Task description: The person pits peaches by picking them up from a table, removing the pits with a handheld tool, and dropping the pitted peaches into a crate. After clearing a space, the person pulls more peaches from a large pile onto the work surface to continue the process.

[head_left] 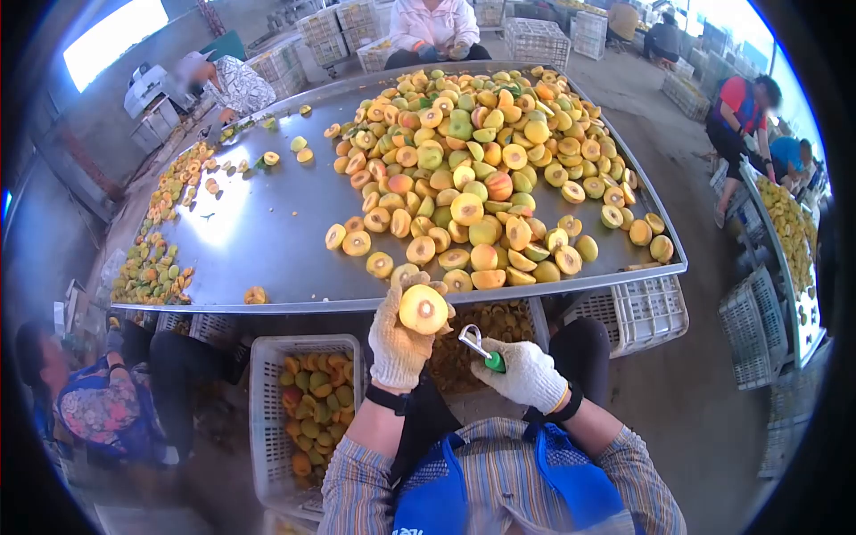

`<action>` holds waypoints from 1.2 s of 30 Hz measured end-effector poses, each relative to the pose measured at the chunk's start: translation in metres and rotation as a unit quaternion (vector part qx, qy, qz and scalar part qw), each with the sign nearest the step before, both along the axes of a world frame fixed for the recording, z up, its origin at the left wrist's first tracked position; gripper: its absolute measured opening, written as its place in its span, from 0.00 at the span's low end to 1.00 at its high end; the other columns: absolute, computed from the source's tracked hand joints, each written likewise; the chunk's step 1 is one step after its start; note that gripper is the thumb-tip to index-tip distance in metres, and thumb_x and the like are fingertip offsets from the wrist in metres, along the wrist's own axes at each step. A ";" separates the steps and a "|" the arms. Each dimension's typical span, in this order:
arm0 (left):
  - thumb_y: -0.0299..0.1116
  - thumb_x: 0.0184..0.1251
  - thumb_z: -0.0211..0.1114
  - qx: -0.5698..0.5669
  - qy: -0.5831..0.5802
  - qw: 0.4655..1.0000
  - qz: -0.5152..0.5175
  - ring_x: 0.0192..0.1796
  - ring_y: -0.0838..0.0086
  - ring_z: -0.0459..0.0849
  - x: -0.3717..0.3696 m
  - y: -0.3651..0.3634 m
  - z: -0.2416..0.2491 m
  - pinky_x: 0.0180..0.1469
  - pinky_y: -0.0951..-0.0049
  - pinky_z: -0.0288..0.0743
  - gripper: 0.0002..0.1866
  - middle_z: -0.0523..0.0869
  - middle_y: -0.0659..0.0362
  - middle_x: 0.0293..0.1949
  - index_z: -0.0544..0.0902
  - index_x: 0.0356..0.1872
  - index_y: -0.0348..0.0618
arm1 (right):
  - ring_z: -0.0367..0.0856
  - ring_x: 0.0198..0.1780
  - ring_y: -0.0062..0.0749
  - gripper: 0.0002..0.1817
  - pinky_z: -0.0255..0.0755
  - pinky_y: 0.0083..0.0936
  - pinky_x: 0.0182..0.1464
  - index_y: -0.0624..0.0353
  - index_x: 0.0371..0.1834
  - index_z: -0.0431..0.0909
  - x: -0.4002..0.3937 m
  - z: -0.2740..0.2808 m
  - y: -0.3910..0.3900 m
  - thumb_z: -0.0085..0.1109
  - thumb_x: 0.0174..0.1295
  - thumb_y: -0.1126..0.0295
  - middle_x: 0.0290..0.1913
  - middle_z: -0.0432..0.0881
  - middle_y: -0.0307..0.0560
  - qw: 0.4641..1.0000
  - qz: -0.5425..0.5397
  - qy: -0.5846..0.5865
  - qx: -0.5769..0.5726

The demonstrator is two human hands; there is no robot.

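My gloved left hand (398, 341) is closed around a halved yellow peach (423, 309), its cut face and pit turned up toward me. In my gloved right hand (524, 370) is a pitting tool (482, 347) with a green handle and a looped metal end. The loop points toward the peach half but stays apart from it. Both hands are just below the near edge of a metal table (312, 241), where a big heap of halved peaches (464, 169) lies.
A white crate (263, 419) of peach halves stands at my lower left. Between my knees is another container (538, 321) with peach scraps. An upturned-looking white crate (655, 312) sits under the table's right corner. Several people work around, one across the table (432, 27).
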State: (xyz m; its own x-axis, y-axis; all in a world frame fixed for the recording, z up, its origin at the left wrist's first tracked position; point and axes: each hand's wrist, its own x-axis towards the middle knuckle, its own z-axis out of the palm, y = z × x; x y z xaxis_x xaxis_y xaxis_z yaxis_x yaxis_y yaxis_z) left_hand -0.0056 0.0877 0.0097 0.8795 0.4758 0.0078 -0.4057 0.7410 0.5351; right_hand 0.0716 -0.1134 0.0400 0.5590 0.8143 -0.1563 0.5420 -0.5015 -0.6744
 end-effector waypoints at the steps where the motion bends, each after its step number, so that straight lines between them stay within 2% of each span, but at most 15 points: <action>1: 0.47 0.77 0.54 -0.038 -0.026 0.998 -0.036 0.48 0.51 0.85 -0.006 -0.013 0.003 0.48 0.53 0.84 0.24 0.83 0.43 0.51 0.77 0.58 0.34 | 0.86 0.34 0.54 0.23 0.81 0.44 0.37 0.40 0.63 0.80 -0.003 0.002 -0.001 0.61 0.65 0.51 0.32 0.86 0.55 0.999 -0.009 -0.030 0.035; 3: 0.46 0.76 0.54 -0.025 0.033 0.999 0.026 0.52 0.51 0.84 -0.008 -0.039 0.005 0.53 0.53 0.82 0.24 0.83 0.42 0.51 0.78 0.57 0.32 | 0.86 0.31 0.53 0.22 0.81 0.43 0.34 0.43 0.61 0.80 -0.006 0.004 -0.002 0.61 0.65 0.53 0.30 0.86 0.54 0.997 -0.009 -0.055 0.052; 4: 0.45 0.76 0.55 -0.030 0.017 0.999 -0.022 0.56 0.53 0.82 -0.014 -0.046 0.010 0.58 0.52 0.79 0.25 0.84 0.42 0.52 0.78 0.57 0.31 | 0.86 0.30 0.53 0.21 0.80 0.43 0.33 0.46 0.58 0.81 -0.007 0.004 -0.003 0.62 0.64 0.54 0.28 0.85 0.54 0.995 -0.003 -0.087 0.045; 6: 0.45 0.76 0.55 -0.020 0.023 0.999 -0.024 0.57 0.53 0.82 -0.016 -0.058 0.010 0.59 0.52 0.79 0.25 0.84 0.42 0.52 0.78 0.57 0.31 | 0.85 0.28 0.51 0.19 0.79 0.43 0.30 0.52 0.52 0.81 -0.009 0.000 -0.008 0.64 0.61 0.56 0.25 0.84 0.53 0.988 0.002 -0.141 0.059; 12: 0.43 0.76 0.54 -0.016 0.043 0.999 -0.011 0.56 0.55 0.83 -0.019 -0.076 0.015 0.59 0.54 0.79 0.24 0.84 0.43 0.52 0.79 0.57 0.31 | 0.86 0.28 0.51 0.20 0.79 0.43 0.31 0.54 0.51 0.82 -0.009 -0.012 -0.019 0.65 0.58 0.58 0.26 0.84 0.52 0.987 0.012 -0.154 0.055; 13: 0.46 0.75 0.55 -0.012 0.055 0.998 -0.004 0.54 0.54 0.83 -0.019 -0.078 0.014 0.59 0.54 0.79 0.25 0.84 0.42 0.51 0.79 0.57 0.32 | 0.86 0.28 0.51 0.20 0.79 0.43 0.31 0.54 0.51 0.82 -0.008 -0.014 -0.020 0.65 0.58 0.58 0.26 0.84 0.52 0.987 0.011 -0.154 0.055; 16: 0.49 0.76 0.55 -0.013 0.081 0.996 0.021 0.49 0.55 0.85 -0.017 -0.086 0.014 0.56 0.55 0.79 0.25 0.85 0.43 0.48 0.80 0.54 0.33 | 0.86 0.31 0.51 0.17 0.80 0.43 0.34 0.53 0.49 0.83 -0.007 -0.028 -0.019 0.64 0.58 0.61 0.28 0.85 0.52 0.993 0.025 -0.117 0.024; 18: 0.50 0.76 0.55 -0.018 0.099 0.994 0.037 0.47 0.56 0.85 -0.017 -0.089 0.012 0.53 0.56 0.80 0.25 0.86 0.45 0.46 0.81 0.52 0.34 | 0.87 0.33 0.52 0.15 0.82 0.42 0.36 0.51 0.45 0.86 -0.010 -0.036 -0.017 0.65 0.56 0.61 0.30 0.86 0.52 0.997 -0.006 -0.081 0.012; 23: 0.53 0.78 0.55 -0.009 0.166 0.983 0.077 0.40 0.61 0.86 -0.011 -0.093 0.008 0.44 0.63 0.82 0.25 0.87 0.50 0.37 0.82 0.44 0.37 | 0.87 0.37 0.50 0.14 0.82 0.43 0.41 0.52 0.47 0.85 -0.004 -0.033 -0.013 0.60 0.59 0.63 0.34 0.87 0.54 0.997 0.026 -0.056 -0.038; 26: 0.53 0.78 0.55 0.011 0.184 0.981 0.062 0.40 0.62 0.86 -0.012 -0.090 0.009 0.43 0.63 0.83 0.24 0.87 0.51 0.37 0.82 0.43 0.38 | 0.88 0.39 0.49 0.12 0.82 0.42 0.43 0.47 0.46 0.86 -0.004 -0.035 -0.006 0.58 0.62 0.62 0.37 0.88 0.50 0.995 0.022 -0.027 -0.092; 30: 0.56 0.77 0.55 0.019 0.211 0.976 0.046 0.40 0.61 0.87 -0.016 -0.090 0.005 0.43 0.61 0.84 0.26 0.87 0.51 0.37 0.83 0.41 0.38 | 0.88 0.38 0.47 0.12 0.82 0.41 0.43 0.48 0.44 0.87 -0.008 -0.038 -0.009 0.58 0.63 0.61 0.36 0.88 0.51 0.997 0.023 -0.026 -0.067; 32: 0.57 0.76 0.55 0.014 0.202 0.978 0.050 0.41 0.60 0.87 -0.014 -0.090 0.008 0.43 0.61 0.84 0.28 0.87 0.51 0.37 0.84 0.39 0.38 | 0.88 0.35 0.47 0.12 0.82 0.40 0.40 0.52 0.37 0.87 -0.009 -0.031 -0.013 0.60 0.63 0.58 0.32 0.87 0.52 0.998 0.048 0.022 -0.020; 33: 0.59 0.75 0.54 0.009 0.186 0.981 0.058 0.41 0.59 0.88 -0.011 -0.088 0.014 0.44 0.60 0.84 0.29 0.87 0.50 0.37 0.84 0.37 0.38 | 0.87 0.31 0.47 0.15 0.81 0.39 0.36 0.56 0.30 0.85 -0.017 -0.029 -0.009 0.61 0.63 0.56 0.28 0.86 0.52 0.997 0.062 0.024 -0.035; 35: 0.61 0.74 0.54 0.007 0.175 0.983 0.057 0.40 0.56 0.88 -0.008 -0.083 0.020 0.43 0.57 0.85 0.32 0.87 0.49 0.36 0.84 0.33 0.38 | 0.85 0.29 0.48 0.17 0.80 0.39 0.33 0.57 0.25 0.82 -0.019 -0.017 -0.011 0.61 0.63 0.55 0.27 0.85 0.52 0.970 0.085 0.226 -0.017; 36: 0.62 0.74 0.53 -0.002 0.150 0.988 0.029 0.39 0.55 0.88 -0.010 -0.079 0.023 0.41 0.56 0.85 0.32 0.87 0.48 0.36 0.84 0.32 0.38 | 0.85 0.30 0.50 0.16 0.79 0.40 0.33 0.58 0.28 0.83 -0.019 -0.018 -0.008 0.60 0.64 0.57 0.28 0.85 0.52 0.991 0.094 0.092 -0.008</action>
